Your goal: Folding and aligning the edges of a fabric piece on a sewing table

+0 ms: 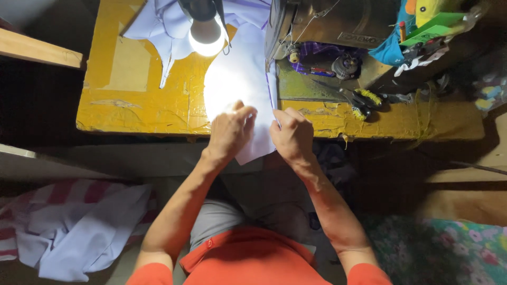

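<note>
A pale lilac-white piece of cloth (244, 79) lies on the yellow work table (142, 100), running from under the sewing machine (332, 24) toward me and over the table's front edge. My left hand (229, 132) pinches the cloth near its left side at the table edge. On the cloth's right edge, close beside the left hand, my right hand (293, 136) grips it with bent fingers. A bright lamp (206, 31) shines straight down on the cloth.
Scissors with yellow-wrapped handles (354, 99) lie to the right on the table. More pale cloth (169, 26) is bunched at the table's back. A heap of pale cloth on striped fabric (79, 227) lies lower left. Flowered fabric (454, 248) lies lower right.
</note>
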